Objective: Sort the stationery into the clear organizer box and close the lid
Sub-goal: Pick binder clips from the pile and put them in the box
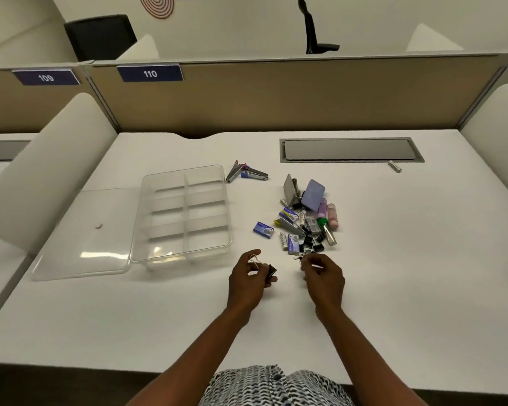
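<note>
White desk (159, 317): left hand (248, 278) pinches black metal binder clip (270, 272); right hand (323, 273) pinches another's wire handle. Light, stiff, springy; grip the handles.

A white tabletop (159, 317) met a tan partition (276, 95) labelled 110. Beyond it stood a black office chair (314, 30) against a pale wall (247, 22).

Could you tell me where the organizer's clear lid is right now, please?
In the head view the clear lid lies flat on the desk, against the left side of the empty organizer box.
</note>
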A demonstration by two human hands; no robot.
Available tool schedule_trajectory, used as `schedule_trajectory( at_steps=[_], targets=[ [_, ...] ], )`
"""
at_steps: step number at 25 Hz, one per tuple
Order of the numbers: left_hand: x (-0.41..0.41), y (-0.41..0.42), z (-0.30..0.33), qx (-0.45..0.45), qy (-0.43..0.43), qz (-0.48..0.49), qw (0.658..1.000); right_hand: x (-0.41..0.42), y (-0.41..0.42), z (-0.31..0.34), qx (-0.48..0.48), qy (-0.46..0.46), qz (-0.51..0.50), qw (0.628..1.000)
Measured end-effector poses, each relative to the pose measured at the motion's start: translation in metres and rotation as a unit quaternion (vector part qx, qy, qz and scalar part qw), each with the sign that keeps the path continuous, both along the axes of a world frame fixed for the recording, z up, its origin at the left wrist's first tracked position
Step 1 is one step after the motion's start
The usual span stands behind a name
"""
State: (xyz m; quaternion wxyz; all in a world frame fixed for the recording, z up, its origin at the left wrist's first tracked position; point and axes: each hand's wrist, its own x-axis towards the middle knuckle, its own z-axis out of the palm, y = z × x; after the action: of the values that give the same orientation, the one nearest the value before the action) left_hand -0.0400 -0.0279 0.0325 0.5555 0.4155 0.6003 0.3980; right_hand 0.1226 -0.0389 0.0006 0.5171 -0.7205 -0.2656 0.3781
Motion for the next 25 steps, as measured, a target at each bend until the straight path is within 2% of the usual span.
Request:
schedule_trajectory(
  at_steps=[2, 3, 8, 11, 14, 20, 25],
  targets=[
    [-0.006, -0.001, 0.010, 0.005, -0.016, -0.004, 1.000, -0.019, 0.003, 0.016, -0.003, 0.211, 0.033, 0.977],
    [-0.010, 0.000, 0.015, 0.008, -0.016, -0.002, 1.000, -0.030, 0.006, 0.023, -0.009, 0.273, 0.049, 0.961],
    [-0.051, 0.013, 0.044, 0.048, 0.034, 0.008, 0.998, -0.090, 0.030, 0.055, 0.000, 0.414, 0.098, 0.905],
    [-0.090, 0.041, 0.058, 0.038, 0.026, 0.000, 0.999, -0.124, 0.058, 0.070, 0.000, 0.415, 0.140, 0.899],
    [-0.122, 0.068, 0.060, -0.019, 0.003, -0.017, 1.000, -0.155, 0.083, 0.081, -0.035, 0.391, 0.168, 0.904],
    [-0.153, 0.095, 0.061, -0.110, -0.005, -0.034, 0.993, -0.198, 0.113, 0.087, -0.115, 0.294, 0.240, 0.918],
    [-0.172, 0.098, 0.054, -0.130, -0.024, -0.036, 0.991, -0.212, 0.115, 0.076, -0.128, 0.240, 0.240, 0.932]
  ],
)
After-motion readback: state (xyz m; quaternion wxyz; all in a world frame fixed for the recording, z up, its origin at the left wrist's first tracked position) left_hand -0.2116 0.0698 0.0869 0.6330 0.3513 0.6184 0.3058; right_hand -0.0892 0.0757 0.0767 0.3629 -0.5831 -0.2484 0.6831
